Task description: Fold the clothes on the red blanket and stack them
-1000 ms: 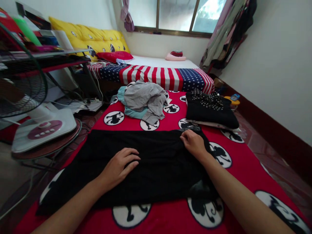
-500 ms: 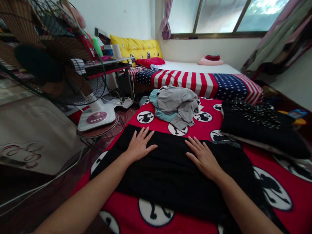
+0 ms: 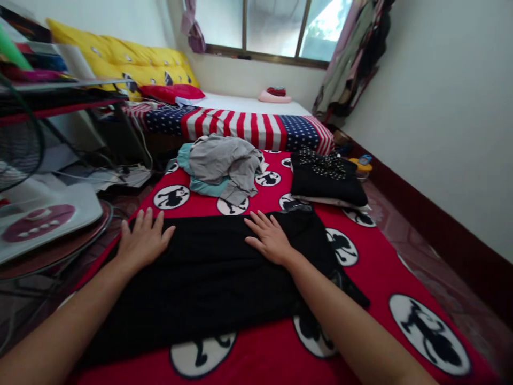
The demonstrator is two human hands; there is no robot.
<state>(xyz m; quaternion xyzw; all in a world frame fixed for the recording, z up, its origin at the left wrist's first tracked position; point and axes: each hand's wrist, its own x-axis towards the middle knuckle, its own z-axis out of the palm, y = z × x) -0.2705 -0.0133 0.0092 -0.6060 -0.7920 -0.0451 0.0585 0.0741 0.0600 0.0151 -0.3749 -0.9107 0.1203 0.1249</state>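
A black garment (image 3: 200, 289) lies spread out across a red bedspread (image 3: 272, 353) printed with white circles and black figures. My left hand (image 3: 142, 240) rests flat on the garment's left part, with its fingers spread. Toward the right, my right hand (image 3: 269, 239) is also laid flat on the cloth, fingers apart. Neither hand grips anything. Darker, shinier trim shows at the garment's right end. I cannot tell exactly what kind of garment it is.
Beyond the garment sits a crumpled heap of grey and teal clothes (image 3: 224, 163). A folded black stack (image 3: 324, 179) with a dotted piece on top lies at the right. A fan base (image 3: 52, 214) on a stool stands left. Another bed (image 3: 256, 104) is at the back.
The view has turned to the right, so the fan has mostly left the picture. My left hand has slid toward the garment's left end, farther from my right hand. Both stay flat.
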